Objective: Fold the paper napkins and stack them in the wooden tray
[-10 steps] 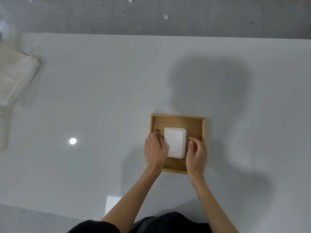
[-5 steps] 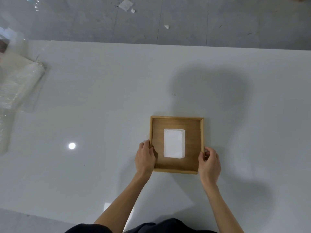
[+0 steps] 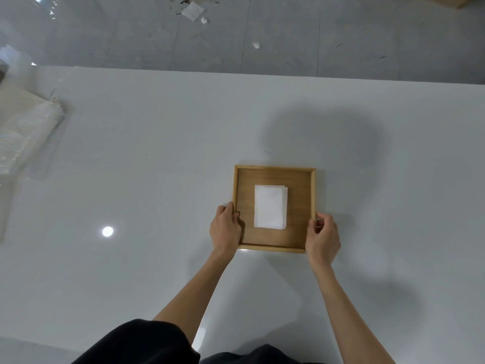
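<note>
Wooden tray gripped by left hand, right hand, napkins inside

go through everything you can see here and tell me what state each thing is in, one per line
Square wooden tray: flat on the white table, gripped at both side rims.
Stack of white folded paper napkins: lying inside the tray, near its middle, edges slightly uneven.
Left hand: closed on the tray's left rim.
Right hand: closed on the tray's right rim.
Clear plastic-wrapped bundle: lying at the table's left edge, untouched.
</note>
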Action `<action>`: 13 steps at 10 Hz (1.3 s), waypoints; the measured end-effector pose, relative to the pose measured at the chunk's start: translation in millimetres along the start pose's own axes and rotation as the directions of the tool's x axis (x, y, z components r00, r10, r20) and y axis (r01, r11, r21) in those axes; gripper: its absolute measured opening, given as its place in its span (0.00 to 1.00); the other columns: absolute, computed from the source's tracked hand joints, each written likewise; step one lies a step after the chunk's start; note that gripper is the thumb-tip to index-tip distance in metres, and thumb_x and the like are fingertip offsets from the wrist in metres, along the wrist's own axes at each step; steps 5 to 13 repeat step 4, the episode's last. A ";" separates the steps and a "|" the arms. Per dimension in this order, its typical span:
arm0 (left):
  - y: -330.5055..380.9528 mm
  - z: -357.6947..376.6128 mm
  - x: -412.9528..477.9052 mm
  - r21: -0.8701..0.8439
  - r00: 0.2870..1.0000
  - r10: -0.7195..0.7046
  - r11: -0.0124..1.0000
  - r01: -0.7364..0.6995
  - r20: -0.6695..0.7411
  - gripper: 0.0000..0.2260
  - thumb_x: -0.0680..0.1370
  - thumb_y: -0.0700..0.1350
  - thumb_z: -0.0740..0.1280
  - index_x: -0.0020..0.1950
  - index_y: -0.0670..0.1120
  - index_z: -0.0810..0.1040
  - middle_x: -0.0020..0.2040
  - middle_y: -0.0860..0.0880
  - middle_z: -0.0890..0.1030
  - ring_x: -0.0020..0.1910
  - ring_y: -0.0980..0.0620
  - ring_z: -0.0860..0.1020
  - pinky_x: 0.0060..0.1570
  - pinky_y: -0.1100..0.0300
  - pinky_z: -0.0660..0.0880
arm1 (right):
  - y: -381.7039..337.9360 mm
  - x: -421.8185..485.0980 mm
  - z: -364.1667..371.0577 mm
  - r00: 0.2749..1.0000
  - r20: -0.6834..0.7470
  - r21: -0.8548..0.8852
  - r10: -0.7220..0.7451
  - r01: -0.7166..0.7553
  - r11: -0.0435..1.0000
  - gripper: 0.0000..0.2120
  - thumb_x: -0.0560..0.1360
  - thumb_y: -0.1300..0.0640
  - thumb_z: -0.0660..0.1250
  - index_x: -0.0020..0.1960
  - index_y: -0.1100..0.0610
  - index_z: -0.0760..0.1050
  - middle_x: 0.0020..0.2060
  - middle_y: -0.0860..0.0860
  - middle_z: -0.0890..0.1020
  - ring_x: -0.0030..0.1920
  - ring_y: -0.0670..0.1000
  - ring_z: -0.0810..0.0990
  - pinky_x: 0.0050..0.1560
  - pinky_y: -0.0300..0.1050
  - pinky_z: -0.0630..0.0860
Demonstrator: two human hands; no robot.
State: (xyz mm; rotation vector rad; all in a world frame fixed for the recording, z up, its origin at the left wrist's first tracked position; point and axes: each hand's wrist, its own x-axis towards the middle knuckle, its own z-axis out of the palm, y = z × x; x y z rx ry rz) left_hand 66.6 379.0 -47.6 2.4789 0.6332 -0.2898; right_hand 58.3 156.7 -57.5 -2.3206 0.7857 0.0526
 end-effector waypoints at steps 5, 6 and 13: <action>12.9 -58.3 -4.9 0.002 0.957 0.054 0.998 -0.056 0.284 0.16 0.84 0.42 0.60 0.71 0.42 0.68 0.68 0.42 0.73 0.65 0.42 0.75 0.59 0.54 0.71 | -15.1 3.5 -48.6 0.935 0.353 -0.042 0.019 -0.005 0.999 0.23 0.81 0.51 0.66 0.73 0.59 0.70 0.66 0.57 0.79 0.65 0.59 0.78 0.63 0.54 0.74; 12.9 -58.3 -4.9 0.002 0.957 0.054 0.998 -0.056 0.284 0.16 0.84 0.42 0.60 0.71 0.42 0.68 0.68 0.42 0.73 0.65 0.42 0.75 0.59 0.54 0.71 | -15.1 3.5 -48.6 0.935 0.353 -0.042 0.019 -0.005 0.999 0.23 0.81 0.51 0.66 0.73 0.59 0.70 0.66 0.57 0.79 0.65 0.59 0.78 0.63 0.54 0.74; 12.9 -58.3 -4.9 0.002 0.957 0.054 0.998 -0.056 0.284 0.16 0.84 0.42 0.60 0.71 0.42 0.68 0.68 0.42 0.73 0.65 0.42 0.75 0.59 0.54 0.71 | -15.1 3.5 -48.6 0.935 0.353 -0.042 0.019 -0.005 0.999 0.23 0.81 0.51 0.66 0.73 0.59 0.70 0.66 0.57 0.79 0.65 0.59 0.78 0.63 0.54 0.74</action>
